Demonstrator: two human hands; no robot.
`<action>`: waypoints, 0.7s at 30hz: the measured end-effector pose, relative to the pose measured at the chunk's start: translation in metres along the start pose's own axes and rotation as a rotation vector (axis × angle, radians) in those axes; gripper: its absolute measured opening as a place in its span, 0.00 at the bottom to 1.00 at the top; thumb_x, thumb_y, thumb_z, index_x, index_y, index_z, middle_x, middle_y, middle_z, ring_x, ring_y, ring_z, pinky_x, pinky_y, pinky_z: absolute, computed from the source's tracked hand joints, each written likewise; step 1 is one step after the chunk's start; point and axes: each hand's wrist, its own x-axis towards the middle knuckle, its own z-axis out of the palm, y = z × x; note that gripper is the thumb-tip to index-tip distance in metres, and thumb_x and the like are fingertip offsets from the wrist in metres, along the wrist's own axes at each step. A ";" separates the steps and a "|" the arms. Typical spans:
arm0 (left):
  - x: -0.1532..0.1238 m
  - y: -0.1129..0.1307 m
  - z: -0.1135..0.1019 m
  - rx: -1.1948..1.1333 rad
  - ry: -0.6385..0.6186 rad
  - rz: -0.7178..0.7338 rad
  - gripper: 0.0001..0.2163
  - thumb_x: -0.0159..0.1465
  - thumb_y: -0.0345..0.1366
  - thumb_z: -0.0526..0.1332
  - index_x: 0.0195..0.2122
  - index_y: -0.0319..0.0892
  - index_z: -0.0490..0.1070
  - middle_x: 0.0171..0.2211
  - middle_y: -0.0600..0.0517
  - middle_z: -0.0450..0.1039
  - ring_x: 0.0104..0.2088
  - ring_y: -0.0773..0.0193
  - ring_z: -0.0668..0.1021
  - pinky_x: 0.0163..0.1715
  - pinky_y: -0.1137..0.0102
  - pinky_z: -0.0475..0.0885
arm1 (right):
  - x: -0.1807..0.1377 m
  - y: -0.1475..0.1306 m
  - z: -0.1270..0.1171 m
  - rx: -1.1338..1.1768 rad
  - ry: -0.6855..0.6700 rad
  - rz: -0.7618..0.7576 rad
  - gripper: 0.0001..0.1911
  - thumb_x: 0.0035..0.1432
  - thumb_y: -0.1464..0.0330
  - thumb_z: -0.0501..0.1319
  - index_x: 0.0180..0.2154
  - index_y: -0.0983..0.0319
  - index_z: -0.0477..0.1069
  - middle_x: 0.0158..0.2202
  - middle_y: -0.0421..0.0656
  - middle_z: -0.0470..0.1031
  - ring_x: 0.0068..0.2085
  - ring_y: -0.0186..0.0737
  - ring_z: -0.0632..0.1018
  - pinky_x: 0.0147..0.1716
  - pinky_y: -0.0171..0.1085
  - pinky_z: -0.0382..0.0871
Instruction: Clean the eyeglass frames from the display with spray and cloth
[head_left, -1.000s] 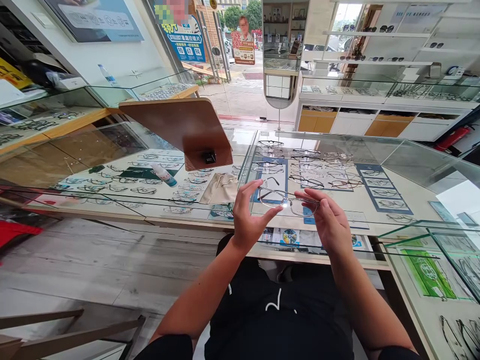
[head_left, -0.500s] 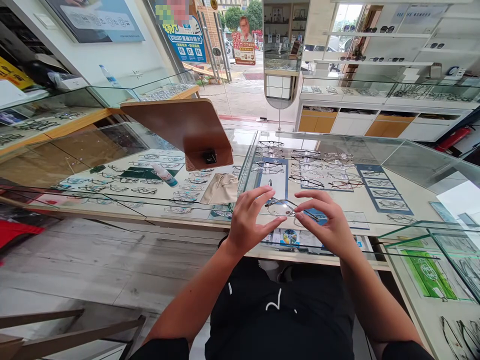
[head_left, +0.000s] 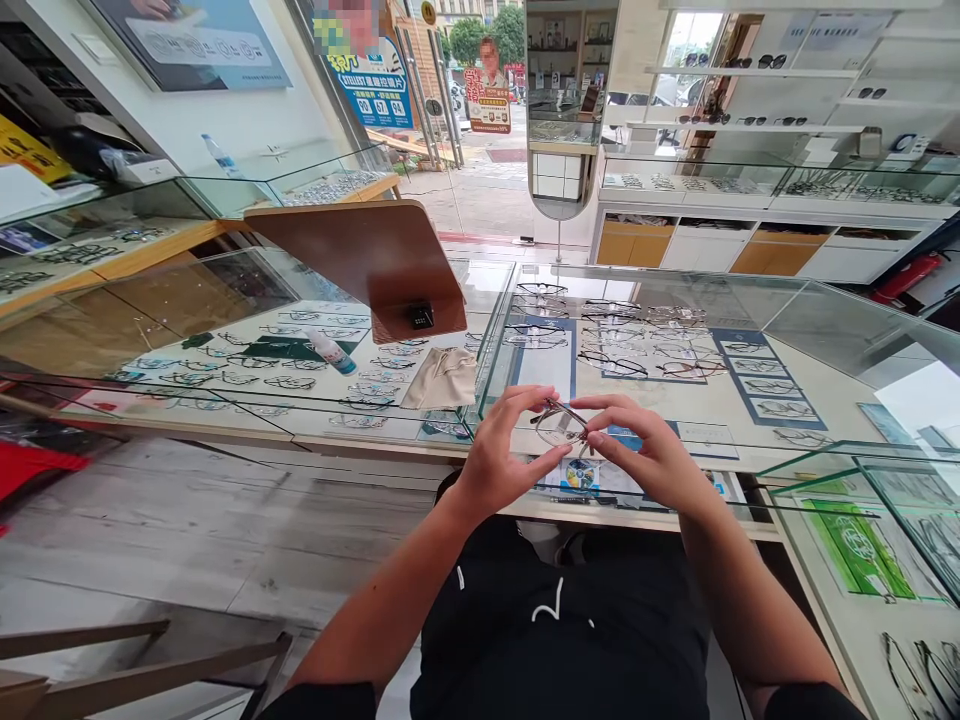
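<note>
A pair of thin-rimmed eyeglasses (head_left: 556, 428) is held up between my two hands, just above the near edge of the glass counter. My left hand (head_left: 495, 455) curves round the left lens, its fingertips at the top of the frame and its thumb near the lower rim. With thumb and fingers, my right hand (head_left: 645, 445) pinches the frame near its middle; its fingers partly cover the other side. How the temples lie is hard to make out.
Under the glass counter (head_left: 757, 445) lie rows of eyeglasses. A brown tilted board (head_left: 360, 250), likely a mirror's back, stands left of centre. A beige cloth (head_left: 442, 378) and a small bottle (head_left: 330, 352) lie on the left counter. A green packet (head_left: 859, 548) is at right.
The eyeglasses have turned and tilted between my hands. My left fingertips have come down slightly, and my right fingers have moved inward along the top of the frame.
</note>
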 end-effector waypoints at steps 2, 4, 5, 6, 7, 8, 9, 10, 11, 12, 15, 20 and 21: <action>-0.002 -0.001 0.000 -0.069 -0.023 -0.042 0.33 0.66 0.35 0.76 0.69 0.49 0.67 0.59 0.43 0.77 0.54 0.56 0.83 0.57 0.57 0.83 | 0.000 0.002 0.002 0.092 -0.022 0.027 0.10 0.75 0.58 0.64 0.43 0.55 0.80 0.60 0.47 0.84 0.60 0.51 0.82 0.63 0.51 0.73; -0.003 -0.003 0.000 -0.106 -0.042 -0.075 0.33 0.65 0.35 0.76 0.70 0.50 0.67 0.59 0.43 0.77 0.54 0.56 0.83 0.59 0.57 0.82 | 0.001 0.004 0.005 0.157 -0.040 0.040 0.11 0.75 0.58 0.65 0.42 0.56 0.80 0.56 0.47 0.86 0.57 0.50 0.84 0.60 0.49 0.75; -0.003 -0.003 0.000 -0.116 -0.050 -0.089 0.34 0.65 0.36 0.76 0.70 0.50 0.67 0.59 0.43 0.77 0.55 0.55 0.83 0.59 0.56 0.82 | 0.001 0.005 0.007 0.177 -0.044 0.043 0.11 0.75 0.57 0.65 0.41 0.56 0.80 0.54 0.47 0.86 0.56 0.50 0.84 0.59 0.48 0.75; -0.003 -0.003 0.001 -0.123 -0.056 -0.104 0.34 0.65 0.36 0.76 0.71 0.50 0.66 0.59 0.43 0.77 0.55 0.55 0.83 0.59 0.55 0.82 | 0.001 0.006 0.008 0.190 -0.041 0.047 0.12 0.75 0.57 0.65 0.41 0.56 0.80 0.53 0.47 0.87 0.55 0.50 0.84 0.59 0.48 0.75; -0.003 -0.004 0.001 -0.127 -0.061 -0.121 0.35 0.66 0.37 0.75 0.72 0.51 0.65 0.60 0.42 0.77 0.55 0.54 0.83 0.60 0.55 0.82 | 0.002 0.008 0.009 0.197 -0.032 0.052 0.12 0.75 0.56 0.65 0.41 0.56 0.80 0.53 0.47 0.87 0.55 0.50 0.84 0.59 0.48 0.75; -0.004 -0.004 0.002 -0.128 -0.062 -0.136 0.36 0.66 0.38 0.75 0.73 0.51 0.63 0.61 0.41 0.76 0.56 0.54 0.83 0.60 0.54 0.82 | 0.002 0.009 0.010 0.199 -0.016 0.059 0.13 0.75 0.56 0.64 0.41 0.56 0.81 0.52 0.47 0.87 0.54 0.50 0.84 0.59 0.48 0.75; -0.004 -0.004 0.004 -0.125 -0.054 -0.146 0.39 0.66 0.39 0.75 0.74 0.51 0.60 0.62 0.40 0.75 0.57 0.53 0.83 0.60 0.54 0.81 | 0.002 0.011 0.012 0.198 0.011 0.066 0.13 0.75 0.55 0.64 0.42 0.56 0.81 0.52 0.47 0.87 0.54 0.50 0.84 0.59 0.48 0.75; -0.005 -0.004 0.005 -0.114 -0.026 -0.152 0.41 0.65 0.40 0.76 0.75 0.51 0.58 0.64 0.39 0.74 0.57 0.53 0.83 0.60 0.53 0.81 | 0.003 0.013 0.013 0.193 0.045 0.073 0.14 0.74 0.55 0.65 0.42 0.56 0.82 0.51 0.47 0.87 0.54 0.50 0.85 0.59 0.49 0.75; -0.006 -0.003 0.006 -0.086 0.034 -0.158 0.42 0.65 0.41 0.76 0.75 0.50 0.57 0.64 0.39 0.73 0.56 0.53 0.82 0.59 0.54 0.80 | 0.003 0.016 0.014 0.185 0.086 0.079 0.14 0.74 0.54 0.65 0.43 0.57 0.82 0.50 0.47 0.87 0.53 0.51 0.85 0.58 0.49 0.75; -0.007 -0.001 0.008 -0.043 0.123 -0.163 0.39 0.65 0.41 0.76 0.73 0.49 0.59 0.62 0.41 0.74 0.54 0.55 0.82 0.58 0.55 0.80 | 0.003 0.018 0.016 0.175 0.129 0.083 0.14 0.73 0.54 0.65 0.43 0.57 0.82 0.50 0.48 0.87 0.53 0.51 0.85 0.57 0.49 0.76; -0.009 0.009 0.013 0.106 0.313 -0.174 0.14 0.70 0.38 0.70 0.55 0.46 0.75 0.42 0.51 0.75 0.38 0.64 0.78 0.46 0.65 0.78 | 0.004 0.023 0.024 0.126 0.268 0.085 0.14 0.73 0.54 0.65 0.41 0.56 0.81 0.49 0.48 0.87 0.52 0.52 0.85 0.56 0.50 0.76; -0.007 0.025 0.030 0.005 0.084 -0.326 0.08 0.75 0.41 0.64 0.45 0.43 0.82 0.28 0.55 0.72 0.29 0.67 0.72 0.31 0.70 0.70 | 0.006 0.024 0.051 -0.040 0.474 -0.018 0.10 0.73 0.60 0.65 0.41 0.56 0.82 0.50 0.50 0.86 0.54 0.52 0.85 0.56 0.51 0.78; -0.007 0.025 0.034 -0.027 0.088 -0.385 0.10 0.74 0.42 0.65 0.46 0.43 0.82 0.29 0.54 0.73 0.29 0.66 0.72 0.30 0.70 0.69 | 0.006 0.023 0.057 -0.076 0.510 -0.037 0.09 0.73 0.61 0.65 0.42 0.56 0.83 0.51 0.50 0.86 0.54 0.53 0.86 0.56 0.52 0.78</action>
